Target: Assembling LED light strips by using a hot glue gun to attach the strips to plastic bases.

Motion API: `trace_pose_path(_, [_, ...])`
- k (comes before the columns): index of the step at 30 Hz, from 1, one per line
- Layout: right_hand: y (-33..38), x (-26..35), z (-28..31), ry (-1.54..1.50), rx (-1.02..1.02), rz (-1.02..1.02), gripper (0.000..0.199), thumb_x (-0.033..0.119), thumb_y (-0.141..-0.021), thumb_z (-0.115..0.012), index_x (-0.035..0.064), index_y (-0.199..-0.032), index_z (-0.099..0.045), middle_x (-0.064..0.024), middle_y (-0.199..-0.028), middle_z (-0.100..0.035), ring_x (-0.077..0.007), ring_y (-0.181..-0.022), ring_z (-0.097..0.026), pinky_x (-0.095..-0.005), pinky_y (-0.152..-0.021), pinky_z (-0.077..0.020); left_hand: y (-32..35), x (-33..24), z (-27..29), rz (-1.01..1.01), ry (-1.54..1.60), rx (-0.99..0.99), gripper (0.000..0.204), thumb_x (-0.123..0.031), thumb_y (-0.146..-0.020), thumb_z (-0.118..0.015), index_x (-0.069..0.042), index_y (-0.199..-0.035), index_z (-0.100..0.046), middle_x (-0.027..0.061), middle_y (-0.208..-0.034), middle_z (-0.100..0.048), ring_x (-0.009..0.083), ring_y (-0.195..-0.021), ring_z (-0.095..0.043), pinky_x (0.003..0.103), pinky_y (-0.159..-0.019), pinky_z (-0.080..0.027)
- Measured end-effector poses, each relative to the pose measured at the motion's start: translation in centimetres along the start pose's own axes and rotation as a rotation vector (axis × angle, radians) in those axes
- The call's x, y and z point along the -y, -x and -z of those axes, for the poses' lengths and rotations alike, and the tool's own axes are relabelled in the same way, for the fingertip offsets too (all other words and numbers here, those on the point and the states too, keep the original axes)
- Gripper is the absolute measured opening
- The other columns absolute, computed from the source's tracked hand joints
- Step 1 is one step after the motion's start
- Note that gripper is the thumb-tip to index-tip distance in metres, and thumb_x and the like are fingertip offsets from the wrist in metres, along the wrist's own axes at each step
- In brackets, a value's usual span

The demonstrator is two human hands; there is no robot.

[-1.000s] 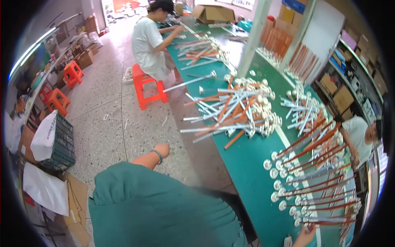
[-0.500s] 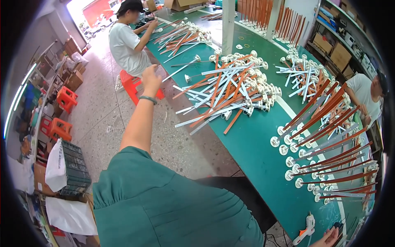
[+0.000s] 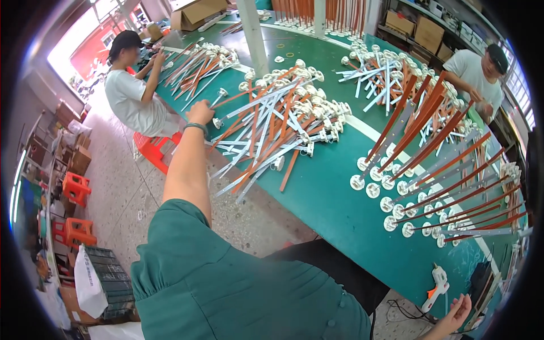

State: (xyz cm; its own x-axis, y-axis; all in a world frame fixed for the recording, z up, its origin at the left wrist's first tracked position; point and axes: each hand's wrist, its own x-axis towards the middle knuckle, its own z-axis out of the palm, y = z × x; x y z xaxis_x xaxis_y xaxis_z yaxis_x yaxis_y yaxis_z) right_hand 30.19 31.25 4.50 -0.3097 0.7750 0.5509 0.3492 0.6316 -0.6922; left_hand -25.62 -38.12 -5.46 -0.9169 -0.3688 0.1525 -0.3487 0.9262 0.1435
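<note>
My left arm stretches out over the floor to the long green table. My left hand, with a band on the wrist, is at the left edge of a loose pile of silver and orange rods with white round ends. I see only the back of the hand, so its fingers are hidden. My right hand is at the lower right by the table's edge, fingers apart and holding nothing. It is just below a white and orange glue gun.
Rows of orange and silver rods lie fanned out at the right. A person in white sits on an orange stool at the left; another person works across the table. A white post, cardboard boxes and a black crate are around.
My left arm has reached further forward and to the right, up to the rod pile. My right hand has come more into view at the lower right. My head has turned toward the table.
</note>
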Motion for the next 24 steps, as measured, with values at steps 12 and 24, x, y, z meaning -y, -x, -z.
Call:
trace_pose_path(12, [0.7, -1.3, -1.8, -0.011, 0.129, 0.165, 0.013, 0.006, -0.09, -0.067, -0.0038, -0.098, -0.066, -0.0154, -0.09, -0.068, -0.0227, -0.077, -0.065, -0.0327, -0.069, -0.0546, 6.3, -3.2, 10.6, -0.471, 0.138, -0.51, 0.014, -0.022, -0.086, -0.064, -0.013, -0.093, -0.073, 0.0085, -0.092, -0.07, 0.0309, -0.084, -0.066, 0.04, -0.072, -0.052])
trace_pose_path(24, [6.3, 6.2, -8.5, -0.421, 0.872, 0.385, 0.037, 0.001, -0.078, -0.066, -0.0017, -0.114, -0.058, -0.0127, -0.107, -0.063, -0.019, -0.088, -0.062, -0.03, -0.077, -0.0499, 25.0, -9.1, 29.9, -1.035, -0.152, -0.57, 0.013, -0.013, -0.074, -0.063, -0.012, -0.084, -0.07, 0.0048, -0.075, -0.063, 0.0248, -0.077, -0.065, 0.038, -0.073, -0.049])
